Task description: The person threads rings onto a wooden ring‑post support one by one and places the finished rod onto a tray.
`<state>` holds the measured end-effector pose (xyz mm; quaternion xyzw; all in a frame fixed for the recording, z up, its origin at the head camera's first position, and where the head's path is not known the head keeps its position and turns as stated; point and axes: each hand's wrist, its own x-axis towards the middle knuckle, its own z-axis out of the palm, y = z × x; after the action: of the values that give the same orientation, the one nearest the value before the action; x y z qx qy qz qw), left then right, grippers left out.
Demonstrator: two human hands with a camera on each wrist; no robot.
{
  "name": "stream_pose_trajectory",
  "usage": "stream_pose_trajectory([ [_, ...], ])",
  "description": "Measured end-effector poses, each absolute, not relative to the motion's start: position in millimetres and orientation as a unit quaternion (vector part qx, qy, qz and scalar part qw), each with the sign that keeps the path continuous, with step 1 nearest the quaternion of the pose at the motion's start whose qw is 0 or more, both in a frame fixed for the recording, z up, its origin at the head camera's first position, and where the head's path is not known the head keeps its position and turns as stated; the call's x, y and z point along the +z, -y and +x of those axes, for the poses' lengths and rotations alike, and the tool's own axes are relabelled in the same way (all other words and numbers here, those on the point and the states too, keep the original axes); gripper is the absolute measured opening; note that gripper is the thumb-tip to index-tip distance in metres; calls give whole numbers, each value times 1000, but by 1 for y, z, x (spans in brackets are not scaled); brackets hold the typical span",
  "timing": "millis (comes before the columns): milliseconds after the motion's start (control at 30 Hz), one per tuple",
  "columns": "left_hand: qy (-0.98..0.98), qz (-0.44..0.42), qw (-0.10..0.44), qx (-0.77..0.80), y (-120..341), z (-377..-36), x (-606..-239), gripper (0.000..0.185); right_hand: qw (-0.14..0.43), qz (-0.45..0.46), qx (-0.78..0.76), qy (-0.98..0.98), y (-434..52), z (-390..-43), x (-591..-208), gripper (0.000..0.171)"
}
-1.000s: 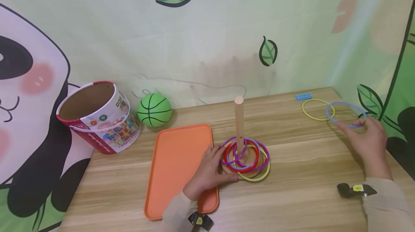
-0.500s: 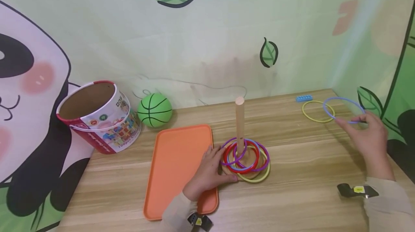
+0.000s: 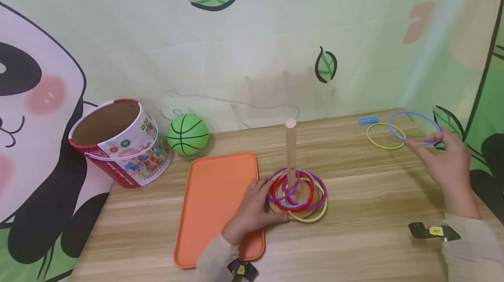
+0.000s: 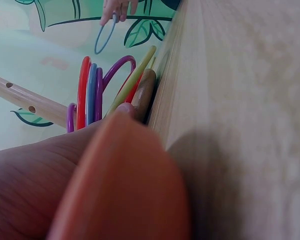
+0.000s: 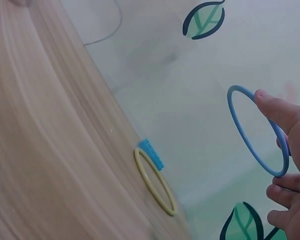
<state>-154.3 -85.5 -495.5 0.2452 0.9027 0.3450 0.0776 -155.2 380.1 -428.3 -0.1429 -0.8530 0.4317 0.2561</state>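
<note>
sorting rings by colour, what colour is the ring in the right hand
Light blue ring, clearest in the right wrist view.

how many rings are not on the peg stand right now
2. A thin blue plastic ring is pinched in the right hand; a thin yellow plastic ring lies flat on the wooden table.

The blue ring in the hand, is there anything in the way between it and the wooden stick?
Nothing visible blocks it. The right hand holds the blue ring in the air, and only bare table lies between it and the wooden peg, whose top is free.
</note>
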Motion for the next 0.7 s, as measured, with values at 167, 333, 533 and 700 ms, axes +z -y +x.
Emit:
stream_pose_trajectory([
  [167,-898,247,77,355,85,-154,-494,109,254,-145,446,846,-375,-154,-419,49],
  [333,-900,247,74,352,85,-154,-494,109,257,-146,467,834,-370,-154,-410,42],
  [533,-899,245,75,354,86,-154,-494,109,265,-140,465,833,-366,-153,-405,39],
  [700,-901,249,72,347,86,-155,-496,109,260,-125,479,829,-361,-153,-401,40],
])
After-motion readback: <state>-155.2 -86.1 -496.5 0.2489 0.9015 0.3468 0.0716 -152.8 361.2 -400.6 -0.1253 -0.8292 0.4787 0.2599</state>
